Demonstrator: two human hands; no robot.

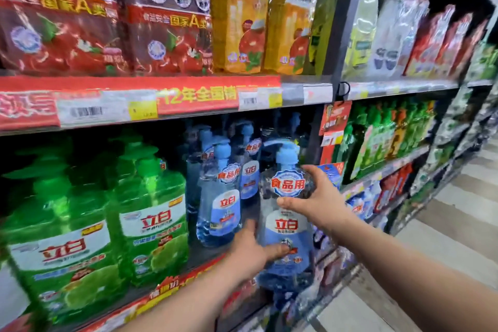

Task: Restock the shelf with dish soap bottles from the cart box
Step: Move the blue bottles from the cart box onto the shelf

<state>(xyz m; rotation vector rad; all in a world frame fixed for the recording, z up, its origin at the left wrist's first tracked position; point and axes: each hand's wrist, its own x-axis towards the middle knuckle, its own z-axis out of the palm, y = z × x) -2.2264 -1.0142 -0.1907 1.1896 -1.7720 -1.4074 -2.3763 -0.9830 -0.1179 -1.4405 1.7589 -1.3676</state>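
A clear blue dish soap bottle (pixel 286 226) with a pale blue pump top stands at the front edge of the middle shelf (pixel 188 272). My left hand (pixel 252 249) wraps its lower body from the left, thumb across the label. My right hand (pixel 315 201) grips its shoulder from the right, next to the round red-and-white sticker. Behind and left of it stand several more blue bottles (pixel 223 197) of the same kind. The cart box is out of view.
Large green pump bottles (pixel 151 224) fill the shelf to the left. Red and yellow refill packs (pixel 242 21) sit on the shelf above. A black upright (pixel 342 35) separates the adjoining bay of green and red bottles to the right. The tiled aisle floor (pixel 444 237) runs along the right.
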